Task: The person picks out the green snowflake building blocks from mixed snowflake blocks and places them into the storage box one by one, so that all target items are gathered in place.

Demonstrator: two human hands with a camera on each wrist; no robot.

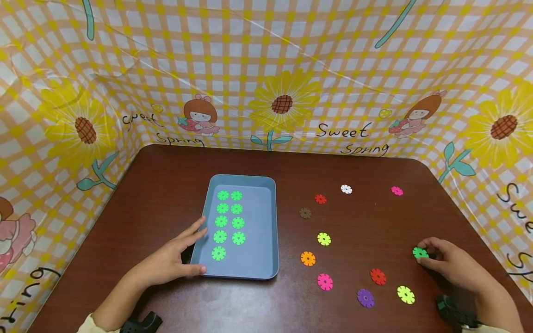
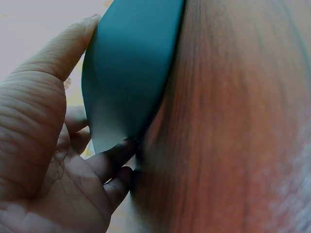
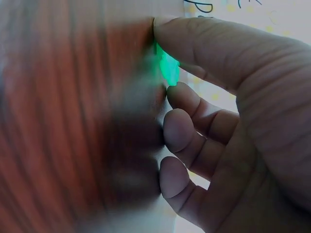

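A blue-grey tray [image 1: 260, 231] lies left of the table's middle, with several green notched plastic discs [image 1: 238, 223] laid flat in two columns along its left half. My left hand [image 1: 166, 261] holds the tray's near left corner, thumb at the near rim and fingers along the left side. In the left wrist view, the thumb touches the tray wall [image 2: 131, 63] high up while lower fingertips curl in near its base. Over at the right, my right hand [image 1: 454, 263] pinches a green notched disc [image 1: 419, 252] between thumb and fingers, low at the table surface.
Between tray and right hand lie scattered discs: brown [image 1: 305, 213], white [image 1: 346, 189], orange [image 1: 308, 258], purple [image 1: 365, 298], plus red [image 1: 378, 276], pink [image 1: 325, 281] and yellow [image 1: 405, 294] ones. A checked, flower-printed cloth [image 1: 233, 55] walls the brown table [image 1: 166, 185] at back and sides.
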